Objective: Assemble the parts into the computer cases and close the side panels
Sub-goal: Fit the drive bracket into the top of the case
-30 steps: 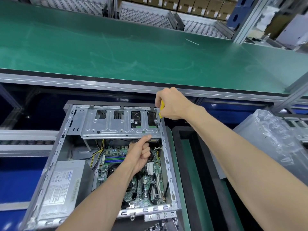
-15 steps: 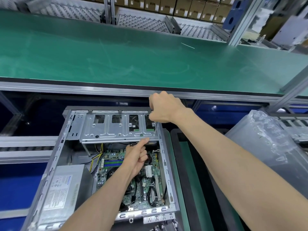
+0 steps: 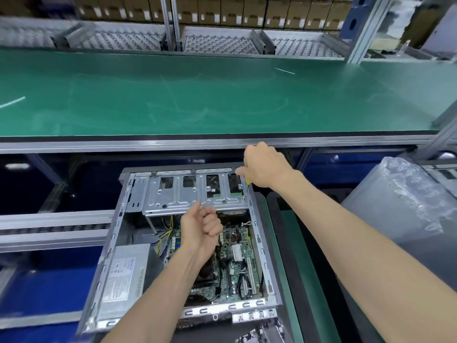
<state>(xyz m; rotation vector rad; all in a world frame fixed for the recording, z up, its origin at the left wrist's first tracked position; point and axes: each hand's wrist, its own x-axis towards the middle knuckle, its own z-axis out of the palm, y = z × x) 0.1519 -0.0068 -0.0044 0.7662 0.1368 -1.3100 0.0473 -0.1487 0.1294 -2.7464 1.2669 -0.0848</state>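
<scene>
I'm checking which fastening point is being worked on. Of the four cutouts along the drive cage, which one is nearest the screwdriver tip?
The rightmost cutout. The screwdriver, held by the right hand, touches down just right of it; the other three lie farther left.

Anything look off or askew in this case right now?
Nothing stands out. The drive cage sits square across the top of the open case. The right hand holds a screwdriver at the cage's right corner; the left hand is below the cage's edge, thumb up toward it. Cables look routed inside.
</scene>
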